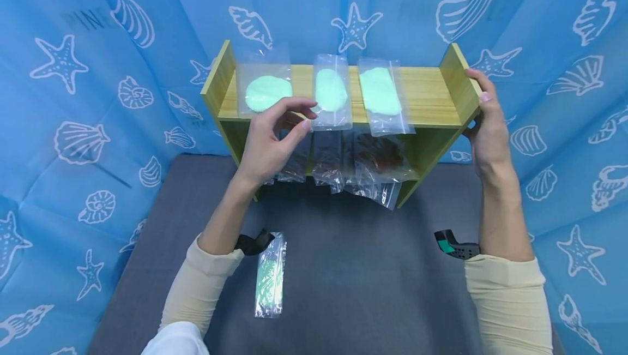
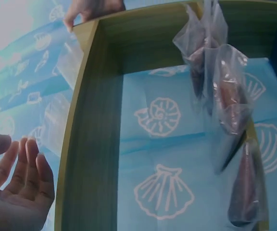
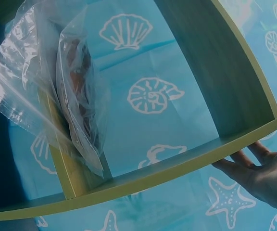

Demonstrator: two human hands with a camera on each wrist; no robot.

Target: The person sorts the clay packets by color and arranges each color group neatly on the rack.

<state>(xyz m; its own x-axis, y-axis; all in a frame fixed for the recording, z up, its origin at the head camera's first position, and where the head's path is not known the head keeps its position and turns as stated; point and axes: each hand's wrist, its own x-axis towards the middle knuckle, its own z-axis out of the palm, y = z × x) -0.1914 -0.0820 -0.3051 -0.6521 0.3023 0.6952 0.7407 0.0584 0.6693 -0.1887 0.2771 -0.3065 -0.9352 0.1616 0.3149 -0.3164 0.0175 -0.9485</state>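
A small two-tier wooden shelf (image 1: 422, 96) carries a row of clear zip bags with pale green contents on its top board: a left bag (image 1: 268, 93), a middle bag (image 1: 331, 90) and a right bag (image 1: 380, 91). In front of the left and middle bags hovers my left hand (image 1: 272, 139), its fingers loosely bent. The left wrist view shows a gap between thumb and fingers, with nothing held. My right hand (image 1: 490, 131) grips the shelf's right side panel (image 1: 461, 79) near its upper edge. Its fingers (image 3: 244, 166) show at the panel's outer side.
Bags with dark reddish-brown contents (image 1: 380, 153) lie on the lower tier, some overhanging its front. A flat clear bag with green contents (image 1: 270, 276) lies on the grey tabletop (image 1: 353, 268), near my left forearm. Blue shell-print curtain (image 1: 304, 11) surrounds the table.
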